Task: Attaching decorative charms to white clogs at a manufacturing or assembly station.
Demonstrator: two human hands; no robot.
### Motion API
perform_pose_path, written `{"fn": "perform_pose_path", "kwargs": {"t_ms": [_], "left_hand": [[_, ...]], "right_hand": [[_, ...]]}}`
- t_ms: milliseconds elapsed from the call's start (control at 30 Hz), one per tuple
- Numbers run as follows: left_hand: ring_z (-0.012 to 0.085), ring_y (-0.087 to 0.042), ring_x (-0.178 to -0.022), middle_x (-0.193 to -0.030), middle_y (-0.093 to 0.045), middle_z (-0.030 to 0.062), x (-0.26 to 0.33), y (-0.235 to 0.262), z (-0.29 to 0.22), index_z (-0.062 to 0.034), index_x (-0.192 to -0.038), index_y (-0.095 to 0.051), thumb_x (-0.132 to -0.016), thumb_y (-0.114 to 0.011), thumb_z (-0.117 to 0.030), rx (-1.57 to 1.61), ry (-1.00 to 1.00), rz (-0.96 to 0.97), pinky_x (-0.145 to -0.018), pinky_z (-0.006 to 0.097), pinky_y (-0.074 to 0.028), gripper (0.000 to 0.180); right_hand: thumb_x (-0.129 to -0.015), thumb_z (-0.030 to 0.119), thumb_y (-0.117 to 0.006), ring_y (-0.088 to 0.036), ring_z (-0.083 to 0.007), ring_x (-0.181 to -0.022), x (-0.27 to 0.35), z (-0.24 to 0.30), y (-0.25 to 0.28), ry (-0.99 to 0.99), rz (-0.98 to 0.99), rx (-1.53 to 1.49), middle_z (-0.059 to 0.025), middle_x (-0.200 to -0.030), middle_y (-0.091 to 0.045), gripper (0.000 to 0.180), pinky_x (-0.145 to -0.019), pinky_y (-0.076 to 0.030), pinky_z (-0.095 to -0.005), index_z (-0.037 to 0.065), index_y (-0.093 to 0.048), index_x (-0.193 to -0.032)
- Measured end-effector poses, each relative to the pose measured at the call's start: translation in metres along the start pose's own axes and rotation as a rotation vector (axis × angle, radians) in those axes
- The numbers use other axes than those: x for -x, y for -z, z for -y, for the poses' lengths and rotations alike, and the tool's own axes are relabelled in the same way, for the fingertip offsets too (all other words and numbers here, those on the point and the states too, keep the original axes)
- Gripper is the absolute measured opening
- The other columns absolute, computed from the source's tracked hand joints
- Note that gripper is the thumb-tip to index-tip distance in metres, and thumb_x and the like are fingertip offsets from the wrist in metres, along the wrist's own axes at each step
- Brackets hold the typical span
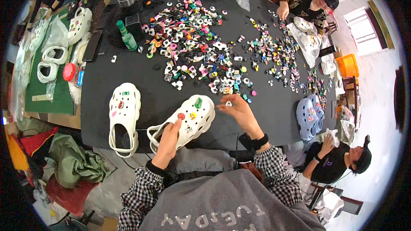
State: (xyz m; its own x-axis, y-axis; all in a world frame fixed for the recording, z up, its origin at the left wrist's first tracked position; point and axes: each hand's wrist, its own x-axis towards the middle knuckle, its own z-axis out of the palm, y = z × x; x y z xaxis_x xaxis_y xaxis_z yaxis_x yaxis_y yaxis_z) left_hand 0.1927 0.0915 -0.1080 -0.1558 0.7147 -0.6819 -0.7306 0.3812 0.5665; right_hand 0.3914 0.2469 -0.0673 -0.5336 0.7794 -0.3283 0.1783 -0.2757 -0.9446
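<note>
My left hand (168, 143) grips a white clog (201, 119) by its side, thumb on the upper. The clog is tilted, its toe toward the upper right; a green charm, a red round one, a yellow one and a dark star-like one sit on it. Just right of its toe, my right hand (242, 113) has a small white shoe charm (228, 104) at its fingertips; its exact shape is hard to make out. The matching white clog (125, 113) lies on the black table (102, 75) to the left, with green, red and pink charms on it.
Loose charms (192, 42) lie heaped across the table's middle, with another spread (274, 47) to the right. A green bottle (126, 36) stands at the far left. Blue clogs (306, 117) rest at the right edge. Co-workers sit at the right; more white clogs (80, 23) lie on the left table.
</note>
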Motion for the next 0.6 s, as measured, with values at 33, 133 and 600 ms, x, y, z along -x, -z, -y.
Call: {"fn": "perform_pose_path", "kwargs": {"t_ms": [33,133,600], "left_hand": [[0.0160,-0.060,-0.092,-0.108,-0.060,0.0122,0.002,-0.001,-0.001,0.0081,-0.113,-0.051,-0.096,-0.048,-0.030,-0.007,-0.002,0.002,-0.079,0.029,-0.049,0.042],[0.0194,-0.060,-0.099,-0.112,-0.059,0.0142,0.007,-0.001,-0.004,0.0086,-0.111,-0.050,-0.097,-0.046,-0.023,0.131,-0.051,0.001,-0.084,0.031,-0.050,0.035],[0.0245,-0.058,-0.106,-0.118,-0.057,0.0159,-0.003,0.016,0.008,0.0097,-0.121,-0.047,-0.084,-0.050,0.001,0.063,-0.039,0.114,-0.092,0.034,-0.046,0.038]], "right_hand": [[-0.091,0.000,-0.049,-0.061,-0.0229,-0.100,0.008,0.000,-0.003,-0.014,-0.041,-0.021,-0.0129,-0.107,-0.057,0.016,-0.086,-0.051,-0.0316,-0.004,-0.052,-0.106],[-0.091,0.003,-0.052,-0.061,-0.0213,-0.101,0.020,-0.018,-0.008,-0.041,0.020,-0.123,-0.0129,-0.105,-0.058,0.015,-0.087,-0.051,-0.0304,-0.003,-0.052,-0.105],[-0.086,0.012,-0.063,-0.057,-0.0089,-0.076,0.020,-0.040,-0.052,-0.047,0.015,-0.003,-0.0034,-0.088,-0.063,0.016,-0.067,-0.047,-0.0246,0.002,-0.062,-0.099]]}}
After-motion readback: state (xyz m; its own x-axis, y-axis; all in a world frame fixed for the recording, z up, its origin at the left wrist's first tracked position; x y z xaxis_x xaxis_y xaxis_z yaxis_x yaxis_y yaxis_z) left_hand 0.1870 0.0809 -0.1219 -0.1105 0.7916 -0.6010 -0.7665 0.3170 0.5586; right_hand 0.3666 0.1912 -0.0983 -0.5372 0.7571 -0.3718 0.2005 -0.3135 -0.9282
